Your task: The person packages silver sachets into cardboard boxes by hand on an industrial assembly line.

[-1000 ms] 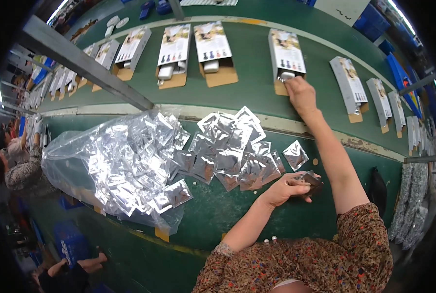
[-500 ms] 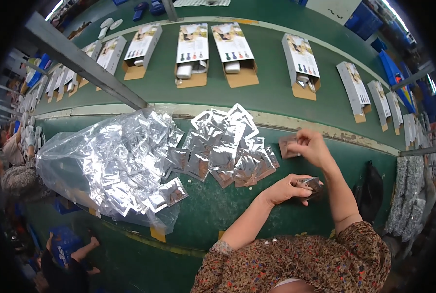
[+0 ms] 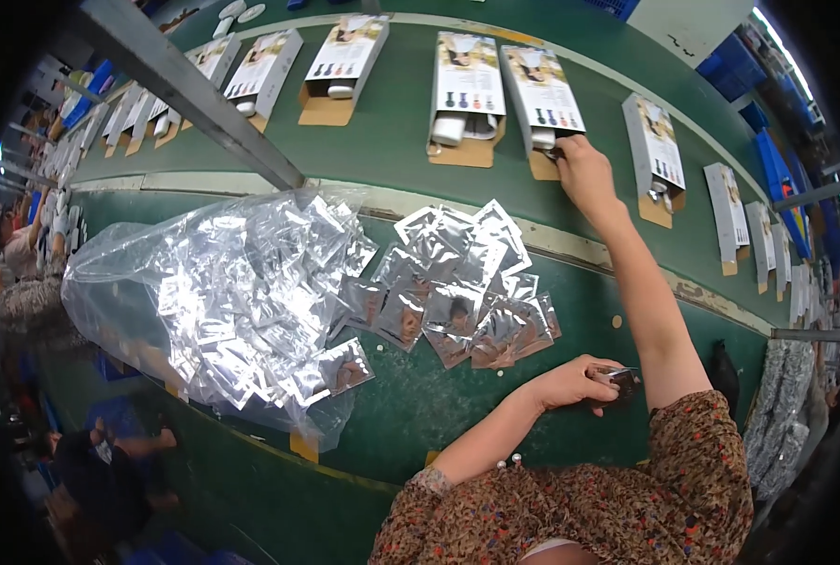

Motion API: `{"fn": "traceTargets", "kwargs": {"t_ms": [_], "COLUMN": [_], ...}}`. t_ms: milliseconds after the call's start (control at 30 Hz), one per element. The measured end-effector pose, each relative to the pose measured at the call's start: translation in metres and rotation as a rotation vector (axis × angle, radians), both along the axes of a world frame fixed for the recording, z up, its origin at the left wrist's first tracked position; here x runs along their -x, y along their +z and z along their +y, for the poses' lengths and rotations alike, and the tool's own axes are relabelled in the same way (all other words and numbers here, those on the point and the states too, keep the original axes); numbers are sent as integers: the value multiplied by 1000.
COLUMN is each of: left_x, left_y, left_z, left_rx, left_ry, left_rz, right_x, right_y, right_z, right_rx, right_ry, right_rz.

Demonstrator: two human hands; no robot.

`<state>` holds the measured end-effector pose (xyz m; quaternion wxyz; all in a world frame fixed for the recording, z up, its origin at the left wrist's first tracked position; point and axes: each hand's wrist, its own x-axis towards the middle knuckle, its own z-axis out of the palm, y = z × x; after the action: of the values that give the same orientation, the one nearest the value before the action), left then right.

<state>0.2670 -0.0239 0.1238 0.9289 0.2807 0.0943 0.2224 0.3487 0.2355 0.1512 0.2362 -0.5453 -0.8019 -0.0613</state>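
Note:
My left hand [image 3: 575, 383] is closed around several silver foil sachets [image 3: 619, 380] above the near part of the green table. My right hand [image 3: 585, 174] reaches far over the green belt to the open end of a white printed box [image 3: 544, 92]. Its fingers pinch a foil sachet [image 3: 553, 153], mostly hidden by the fingertips, at the box's mouth beside a white item [image 3: 542, 138]. Left of my hands lies a loose pile of foil sachets [image 3: 457, 306]. Beside that pile, a large clear plastic bag [image 3: 123, 268] holds many more of them.
Further open boxes [image 3: 467, 85] stand in a row along the belt, cardboard flaps toward me. A slanted metal post [image 3: 194, 89] rises at the left. A raised pale rail [image 3: 570, 240] divides belt and table. Wrapped silvery bundles [image 3: 782, 395] stand at the right edge.
My right hand has moved from above the table up to the box with its sachet. The boxes have shifted to the right. My left hand still holds its sachets.

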Motion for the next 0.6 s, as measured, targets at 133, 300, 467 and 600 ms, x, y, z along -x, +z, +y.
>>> {"fn": "traceTargets", "kwargs": {"t_ms": [133,300,467,600], "left_x": [3,-16,6,-38], "left_y": [-1,12,16,24], "left_z": [-5,-20,-37,-31], "left_rx": [-7,-90,-87,-89], "left_ry": [-6,-44,-87,-35], "left_rz": [17,-10,-6,21], "right_x": [17,44,42,3], "right_y": [51,63,57,67], "right_z": [-74,-130,-158,-150], "right_rx": [381,291,546,522], "right_ry": [-57,511,421,361], "right_rz": [126,344,253,197]}}
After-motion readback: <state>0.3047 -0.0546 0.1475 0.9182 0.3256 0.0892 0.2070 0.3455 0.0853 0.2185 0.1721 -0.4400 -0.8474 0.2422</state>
